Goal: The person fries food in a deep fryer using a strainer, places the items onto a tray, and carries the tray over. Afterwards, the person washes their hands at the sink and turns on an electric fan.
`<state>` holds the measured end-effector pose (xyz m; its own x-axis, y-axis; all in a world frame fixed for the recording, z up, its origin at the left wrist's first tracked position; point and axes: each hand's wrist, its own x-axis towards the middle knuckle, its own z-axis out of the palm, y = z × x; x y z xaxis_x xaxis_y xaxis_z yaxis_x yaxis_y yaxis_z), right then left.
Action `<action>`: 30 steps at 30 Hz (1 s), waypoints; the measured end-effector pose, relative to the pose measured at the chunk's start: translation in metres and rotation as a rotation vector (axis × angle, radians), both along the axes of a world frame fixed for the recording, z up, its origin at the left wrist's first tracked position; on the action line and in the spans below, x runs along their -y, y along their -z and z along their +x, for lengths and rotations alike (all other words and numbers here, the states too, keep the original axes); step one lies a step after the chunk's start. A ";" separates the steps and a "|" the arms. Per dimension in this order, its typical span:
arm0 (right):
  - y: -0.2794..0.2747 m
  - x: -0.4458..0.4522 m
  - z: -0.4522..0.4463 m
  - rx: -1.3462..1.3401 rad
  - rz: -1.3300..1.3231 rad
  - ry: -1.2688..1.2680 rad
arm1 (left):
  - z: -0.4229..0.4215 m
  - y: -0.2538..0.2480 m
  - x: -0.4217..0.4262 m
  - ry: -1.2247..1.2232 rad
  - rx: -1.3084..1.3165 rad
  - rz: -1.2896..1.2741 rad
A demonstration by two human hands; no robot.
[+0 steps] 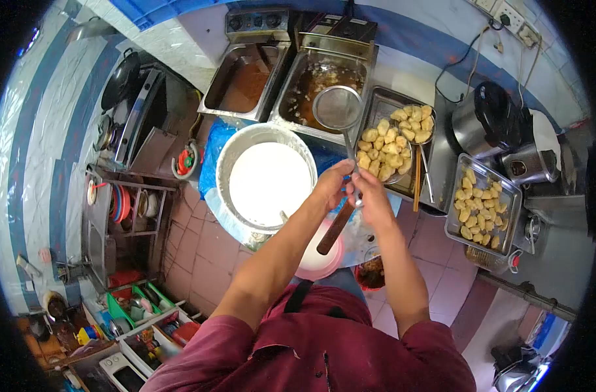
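My left hand point(332, 185) and my right hand point(372, 195) are close together in front of me, fingers closed on the metal handle of a round mesh strainer point(337, 108). The strainer's mesh is over the near right part of a fryer point(304, 77) with dark oil and pale bits in it. Below my hands a brown wooden handle point(335, 228) slants down; which tool it belongs to is hidden. Left of my hands stands a large metal pot point(229, 196) of white batter point(270, 175). Fried pieces point(384, 149) fill baskets on a tray just right of the strainer.
A second fryer point(244, 80) stands left of the first. Chopsticks point(417, 176) and tongs lie by the baskets. Further right are a tray of yellow pieces point(480, 206) and steel pots point(484, 121). A pink basin point(321, 251) sits below my hands.
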<state>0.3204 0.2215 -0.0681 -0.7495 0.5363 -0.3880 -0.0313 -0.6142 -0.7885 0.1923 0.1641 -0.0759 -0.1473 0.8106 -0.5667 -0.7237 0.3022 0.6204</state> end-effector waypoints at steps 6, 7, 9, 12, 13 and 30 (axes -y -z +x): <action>0.003 -0.047 -0.023 0.316 0.447 -0.027 | -0.005 -0.033 0.065 -0.114 -0.406 -0.080; 0.008 -0.054 -0.032 0.442 0.771 0.032 | -0.013 -0.032 0.088 -0.123 -0.426 -0.064; 0.001 -0.060 -0.048 0.563 1.100 0.101 | -0.024 -0.034 0.138 -0.182 -0.548 -0.082; 0.000 -0.064 -0.069 0.633 1.232 0.023 | -0.049 -0.025 0.226 -0.203 -0.740 -0.219; 0.000 -0.059 -0.072 0.641 1.235 0.032 | -0.052 -0.027 0.254 -0.265 -0.736 -0.291; -0.040 0.054 -0.047 0.972 1.740 -0.079 | -0.085 0.180 0.721 -0.225 -0.172 -0.883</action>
